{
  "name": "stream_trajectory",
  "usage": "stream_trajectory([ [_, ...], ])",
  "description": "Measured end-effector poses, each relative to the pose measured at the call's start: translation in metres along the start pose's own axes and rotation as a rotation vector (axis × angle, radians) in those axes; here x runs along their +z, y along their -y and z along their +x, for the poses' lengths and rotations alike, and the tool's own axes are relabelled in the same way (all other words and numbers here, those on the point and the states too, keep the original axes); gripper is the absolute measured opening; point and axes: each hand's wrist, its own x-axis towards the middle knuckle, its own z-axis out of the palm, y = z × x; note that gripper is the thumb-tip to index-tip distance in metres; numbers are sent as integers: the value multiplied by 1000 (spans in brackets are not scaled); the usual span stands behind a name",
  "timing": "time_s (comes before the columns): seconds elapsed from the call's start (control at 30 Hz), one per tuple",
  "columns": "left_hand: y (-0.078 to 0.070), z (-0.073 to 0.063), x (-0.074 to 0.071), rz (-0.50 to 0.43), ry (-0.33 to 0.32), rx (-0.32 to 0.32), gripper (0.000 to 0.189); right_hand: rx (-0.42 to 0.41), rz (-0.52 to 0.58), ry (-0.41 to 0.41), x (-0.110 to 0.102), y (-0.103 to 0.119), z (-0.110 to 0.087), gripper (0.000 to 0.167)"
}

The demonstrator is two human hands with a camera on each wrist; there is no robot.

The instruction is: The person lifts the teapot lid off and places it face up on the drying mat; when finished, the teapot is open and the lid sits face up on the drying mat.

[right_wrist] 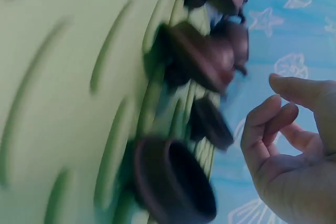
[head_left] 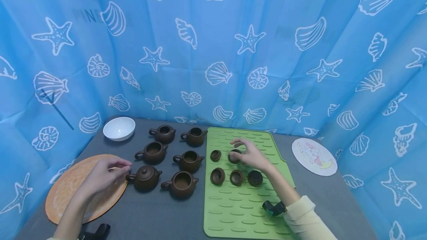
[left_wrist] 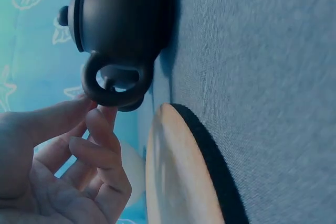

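A brown lidded teapot (head_left: 144, 178) stands beside the round orange mat, its handle toward my left hand (head_left: 105, 175). My left fingertips are right at that handle (left_wrist: 118, 97), loosely bent and not wrapped round it. Several open brown teapots (head_left: 182, 184) stand beyond and to its right. On the green ribbed mat (head_left: 227, 210) lie several small brown teapot lids (head_left: 237, 177), some with the hollow side up. My right hand (head_left: 251, 156) hovers over a back lid (head_left: 235, 156). The right wrist view shows its bent fingers apart from the lids (right_wrist: 176, 182), holding nothing.
A white bowl (head_left: 119, 129) sits at the back left. The round orange mat (head_left: 63, 195) lies under my left forearm, and a round white printed mat (head_left: 314, 156) lies at the back right. A blue shell-patterned curtain (head_left: 213, 47) hangs behind the grey table.
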Motion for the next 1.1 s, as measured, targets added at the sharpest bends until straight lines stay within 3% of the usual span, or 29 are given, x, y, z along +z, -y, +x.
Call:
stream_trajectory([
  [0.2, -1, -11, 2, -35, 20, -4, 33, -71, 73, 36, 16, 22, -3, 43],
  [0.47, -5, -21, 5, -103, 23, -118, 30, -152, 160, 139, 47, 48, -3, 39],
  [0.7, -2, -22, 9, -64, -14, -126, 28, -216, 199, 221, 81, 72, 3, 36],
  [0.9, -1, -23, 11, -83, -31, -144, 27, -275, 232, 282, 117, 93, 15, 35],
  [1.1, 0, -24, 12, -89, -38, -138, 27, -284, 284, 346, 151, 111, 24, 32],
])
